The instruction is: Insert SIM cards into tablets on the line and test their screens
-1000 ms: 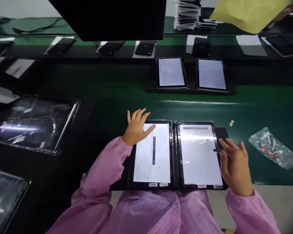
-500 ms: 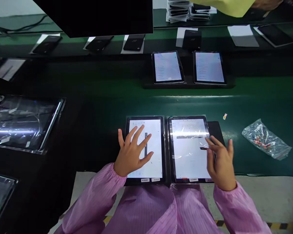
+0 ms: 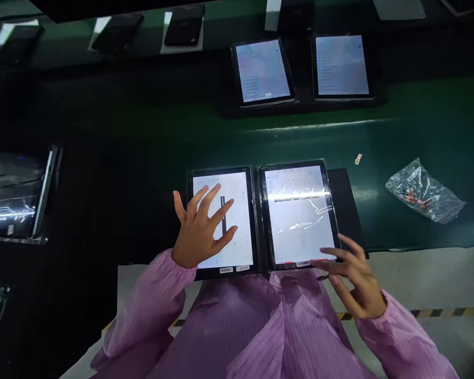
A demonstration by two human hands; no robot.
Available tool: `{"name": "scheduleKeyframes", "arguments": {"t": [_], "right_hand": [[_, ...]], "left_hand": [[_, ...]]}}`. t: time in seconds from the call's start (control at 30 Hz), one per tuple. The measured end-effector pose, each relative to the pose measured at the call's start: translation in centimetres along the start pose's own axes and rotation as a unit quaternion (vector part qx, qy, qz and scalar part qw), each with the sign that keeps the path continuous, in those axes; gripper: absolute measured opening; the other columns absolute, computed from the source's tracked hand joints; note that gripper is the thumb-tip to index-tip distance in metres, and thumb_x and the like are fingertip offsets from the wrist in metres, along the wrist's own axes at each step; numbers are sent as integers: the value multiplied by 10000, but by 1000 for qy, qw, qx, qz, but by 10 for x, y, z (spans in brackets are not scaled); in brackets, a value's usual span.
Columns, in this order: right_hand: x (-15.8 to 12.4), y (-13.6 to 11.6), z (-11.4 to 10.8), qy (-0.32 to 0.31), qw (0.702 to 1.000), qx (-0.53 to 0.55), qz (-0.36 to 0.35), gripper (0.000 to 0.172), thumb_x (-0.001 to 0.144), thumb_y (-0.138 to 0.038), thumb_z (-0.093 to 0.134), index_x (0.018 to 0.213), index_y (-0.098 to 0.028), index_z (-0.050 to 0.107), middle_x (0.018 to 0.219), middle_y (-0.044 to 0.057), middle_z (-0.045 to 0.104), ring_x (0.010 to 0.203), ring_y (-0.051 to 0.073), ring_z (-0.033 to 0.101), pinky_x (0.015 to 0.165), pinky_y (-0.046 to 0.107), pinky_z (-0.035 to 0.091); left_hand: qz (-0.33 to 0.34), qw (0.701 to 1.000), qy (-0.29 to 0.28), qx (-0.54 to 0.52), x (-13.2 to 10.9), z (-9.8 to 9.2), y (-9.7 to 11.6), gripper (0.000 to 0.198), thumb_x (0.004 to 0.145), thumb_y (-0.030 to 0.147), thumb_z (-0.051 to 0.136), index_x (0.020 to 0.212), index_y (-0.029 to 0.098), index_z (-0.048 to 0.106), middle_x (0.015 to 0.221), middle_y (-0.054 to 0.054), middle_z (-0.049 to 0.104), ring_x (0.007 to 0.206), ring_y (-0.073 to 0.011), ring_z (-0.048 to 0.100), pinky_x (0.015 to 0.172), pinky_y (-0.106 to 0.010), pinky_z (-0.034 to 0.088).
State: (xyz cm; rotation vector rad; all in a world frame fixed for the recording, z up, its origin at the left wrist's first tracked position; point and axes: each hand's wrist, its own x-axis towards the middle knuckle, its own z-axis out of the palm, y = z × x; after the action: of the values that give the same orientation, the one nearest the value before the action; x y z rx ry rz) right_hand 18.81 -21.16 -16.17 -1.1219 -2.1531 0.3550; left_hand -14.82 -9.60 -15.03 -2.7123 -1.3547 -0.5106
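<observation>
Head view looks down on two lit tablets that lie side by side on a black tray (image 3: 343, 196) at the near edge of a green belt (image 3: 150, 137). The left hand (image 3: 201, 226) is above the left tablet (image 3: 242, 231), with all fingers spread wide and the palm turned down; it holds nothing, and I cannot tell whether the fingertips really touch the screen. The right tablet (image 3: 298, 216) is just beside the left one, almost touching it, and it has a wrinkled clear film on its screen. The right hand (image 3: 353, 279) is at the near right corner of this tablet, fingers loosely apart and stretched toward the lower edge, with nothing between them. Both arms wear pink sleeves. A clear plastic bag (image 3: 423, 192) with small red parts lies on the belt, well apart to the right. Two more lit tablets (image 3: 263, 71) stand farther back on the belt.
</observation>
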Motion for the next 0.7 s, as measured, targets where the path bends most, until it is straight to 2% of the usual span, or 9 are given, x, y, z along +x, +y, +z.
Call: {"name": "scheduleKeyframes", "arguments": {"t": [0.1, 0.17, 0.23, 0.33, 0.43, 0.6, 0.7], "right_hand": [[-17, 1, 4, -29, 1000, -1, 2, 252, 827, -74, 486, 1020, -192, 598, 885, 40, 745, 952, 216, 688, 1088, 517, 382], [-20, 15, 3, -9, 1000, -19, 12, 232, 834, -76, 486, 995, -205, 592, 868, 22, 743, 927, 211, 692, 1084, 525, 387], [-15, 36, -1, 35, 997, -54, 35, 166, 847, -97, 494, 940, -215, 567, 864, 16, 742, 941, 218, 692, 1100, 540, 370], [1, 62, -9, 143, 981, -108, 79, 112, 869, -135, 501, 907, -235, 535, 885, 35, 741, 1008, 254, 686, 1124, 574, 337], [14, 72, -14, 198, 970, -115, 85, 119, 873, -145, 507, 924, -248, 535, 847, 36, 735, 998, 283, 694, 1124, 597, 337], [22, 69, -13, 152, 977, -148, 30, 149, 848, -132, 550, 887, -276, 542, 826, 13, 741, 947, 287, 713, 1117, 516, 379], [26, 66, -10, 131, 977, -169, 13, 137, 847, -125, 540, 889, -254, 519, 867, 27, 750, 963, 278, 710, 1112, 521, 383]], "left_hand": [[-2, 1000, 2, -1, -5, 2, -3, 408, 904, 438, 555, 1234, 201, 597, 1413, -198, 497, 1333, -405, 429, 1118, -717, 36], [-4, 1000, 5, 0, -9, 3, -3, 398, 905, 432, 558, 1228, 203, 595, 1412, -192, 498, 1335, -398, 429, 1124, -710, 36], [-7, 1000, 9, 2, -12, 2, -3, 388, 906, 428, 557, 1221, 205, 595, 1416, -182, 498, 1336, -388, 431, 1132, -700, 40], [-13, 1000, 7, 7, -18, -2, 0, 382, 904, 423, 558, 1219, 212, 604, 1425, -166, 499, 1340, -372, 430, 1141, -692, 44], [7, 1000, 4, -2, -23, -2, 8, 364, 889, 438, 564, 1189, 247, 641, 1412, -126, 532, 1349, -342, 425, 1163, -664, 32], [98, 993, -53, -42, -17, 10, 23, 460, 900, 579, 495, 1262, 325, 621, 1431, -57, 552, 1354, -277, 438, 1199, -582, -41], [111, 990, -72, -53, -20, 9, 13, 486, 892, 616, 492, 1256, 320, 621, 1429, -42, 558, 1323, -289, 479, 1208, -557, -42]]}}
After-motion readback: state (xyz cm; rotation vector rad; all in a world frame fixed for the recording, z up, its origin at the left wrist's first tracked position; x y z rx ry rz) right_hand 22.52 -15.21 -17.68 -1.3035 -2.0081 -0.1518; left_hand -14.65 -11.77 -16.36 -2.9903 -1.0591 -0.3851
